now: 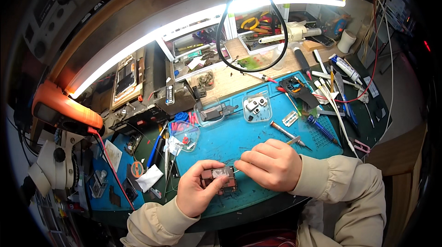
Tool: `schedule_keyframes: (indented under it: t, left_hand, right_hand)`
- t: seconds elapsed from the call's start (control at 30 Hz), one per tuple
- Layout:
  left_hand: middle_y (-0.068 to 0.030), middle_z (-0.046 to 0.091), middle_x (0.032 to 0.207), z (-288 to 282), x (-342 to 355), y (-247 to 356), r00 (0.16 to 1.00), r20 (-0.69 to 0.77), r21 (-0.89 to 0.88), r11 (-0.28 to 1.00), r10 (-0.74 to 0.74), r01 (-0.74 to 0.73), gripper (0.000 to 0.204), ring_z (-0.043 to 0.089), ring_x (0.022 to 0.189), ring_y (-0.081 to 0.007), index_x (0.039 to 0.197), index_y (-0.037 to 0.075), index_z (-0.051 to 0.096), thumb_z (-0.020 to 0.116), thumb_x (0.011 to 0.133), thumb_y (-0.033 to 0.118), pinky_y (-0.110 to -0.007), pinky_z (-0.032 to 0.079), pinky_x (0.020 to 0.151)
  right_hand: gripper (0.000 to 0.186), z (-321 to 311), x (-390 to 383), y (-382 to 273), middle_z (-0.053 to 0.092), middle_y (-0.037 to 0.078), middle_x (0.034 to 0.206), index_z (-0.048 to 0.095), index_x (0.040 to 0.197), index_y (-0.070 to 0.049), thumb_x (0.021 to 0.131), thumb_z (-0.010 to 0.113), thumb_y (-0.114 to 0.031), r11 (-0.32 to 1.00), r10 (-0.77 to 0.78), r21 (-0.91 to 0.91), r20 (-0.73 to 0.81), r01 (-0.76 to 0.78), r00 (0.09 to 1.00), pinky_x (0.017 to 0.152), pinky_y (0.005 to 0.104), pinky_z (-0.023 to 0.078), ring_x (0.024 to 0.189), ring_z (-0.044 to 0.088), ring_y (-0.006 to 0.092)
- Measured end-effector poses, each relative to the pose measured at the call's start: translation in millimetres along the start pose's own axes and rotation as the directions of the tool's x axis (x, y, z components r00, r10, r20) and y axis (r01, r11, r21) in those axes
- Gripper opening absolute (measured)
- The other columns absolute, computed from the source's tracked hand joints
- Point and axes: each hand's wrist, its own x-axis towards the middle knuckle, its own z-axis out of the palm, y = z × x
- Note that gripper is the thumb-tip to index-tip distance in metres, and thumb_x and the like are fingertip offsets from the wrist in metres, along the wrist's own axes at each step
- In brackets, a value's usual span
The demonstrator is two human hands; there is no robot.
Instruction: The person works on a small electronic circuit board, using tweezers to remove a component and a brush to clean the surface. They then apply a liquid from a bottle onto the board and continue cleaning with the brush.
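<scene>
Left hand (197, 192), right hand (272, 166) — one device (215, 173), one tool (236, 171)

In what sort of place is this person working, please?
Probably an electronics repair bench: there is an orange meter, a blue mat with a screwdriver on it, and a small device in the left hand.

A scuffed, mostly matt face is shown by the block (225, 172), and a metallic glint is given off by the tool (237, 170). A smooth, rubbery surface is presented by the mat (209, 141). Clear, shiny plastic is seen in the tub (258, 118), thin bare metal in the blade (289, 118), pale wood in the tabletop (224, 80), matt cloth in the sleeves (322, 178), crumpled paper in the tissue (149, 179), and smooth plastic in the meter (73, 110).
</scene>
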Motion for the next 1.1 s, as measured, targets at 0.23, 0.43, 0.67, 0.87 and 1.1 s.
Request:
schedule_keyframes:
  t: [0.23, 0.43, 0.67, 0.87, 1.1]
  left_hand:
    - [-0.0108, 0.076, 0.109, 4.5, -0.5, 6.0, 0.999, -0.029, 0.002, 1.0, -0.029, 0.029, 0.034, 0.073, 0.089, -0.0116, 0.13, -0.002, 0.059, 0.075, 0.1, 0.0, -0.025, 0.06, 0.072]
    - [-0.0104, 0.076, 0.11, 5.0, -1.5, 6.6, 0.998, -0.031, -0.005, 0.999, -0.049, 0.049, 0.034, 0.073, 0.092, -0.0115, 0.13, -0.002, 0.06, 0.075, 0.1, 0.001, -0.025, 0.059, 0.073]
    - [-0.0102, 0.076, 0.111, 4.2, -1.4, 8.7, 0.998, -0.008, 0.019, 0.998, -0.065, 0.065, 0.033, 0.073, 0.092, -0.0109, 0.13, -0.002, 0.061, 0.076, 0.1, 0.001, -0.024, 0.06, 0.073]
    - [-0.0094, 0.076, 0.109, 3.2, -2.1, 10.2, 0.997, 0.004, 0.073, 0.994, -0.08, 0.079, 0.034, 0.073, 0.092, -0.0112, 0.13, -0.002, 0.062, 0.077, 0.1, 0.002, -0.025, 0.06, 0.072]
    - [-0.0083, 0.076, 0.112, -15.8, 6.4, 16.9, 0.981, 0.074, -0.16, 0.969, -0.177, 0.187, 0.038, 0.074, 0.093, -0.0109, 0.136, 0.0, 0.062, 0.076, 0.102, 0.008, -0.025, 0.06, 0.07]
  right_hand:
    - [0.024, -0.6, 0.7, -0.1, 0.066, 0.001, 0.099, 0.072, 0.1, -0.007, 0.077, 0.072, -0.015, 1.0, -0.003, 0.011, 0.013, 0.003, 1.0, 0.067, 0.0308, 0.048, 0.083, 0.065, 0.0158]
    - [0.022, 0.8, 1.3, 1.4, 0.067, 0.0, 0.099, 0.072, 0.098, -0.009, 0.076, 0.073, -0.014, 0.997, 0.018, 0.068, 0.03, -0.02, 0.999, 0.067, 0.0312, 0.049, 0.083, 0.065, 0.0154]
    - [0.022, -1.9, 3.4, 6.9, 0.066, 0.0, 0.098, 0.072, 0.099, -0.009, 0.077, 0.074, -0.013, 0.981, 0.025, 0.188, 0.076, -0.039, 0.997, 0.069, 0.0317, 0.049, 0.084, 0.064, 0.0165]
    - [0.024, 1.0, 1.1, 8.7, 0.065, 0.001, 0.096, 0.072, 0.1, -0.01, 0.076, 0.076, -0.011, 0.979, -0.031, 0.203, 0.091, 0.011, 0.995, 0.068, 0.0331, 0.048, 0.083, 0.063, 0.0181]
    - [0.017, 0.5, 7.3, 1.9, 0.066, 0.003, 0.092, 0.072, 0.1, -0.008, 0.085, 0.079, -0.01, 0.954, 0.131, 0.271, 0.017, -0.131, 0.991, 0.065, 0.0358, 0.051, 0.076, 0.064, 0.0214]
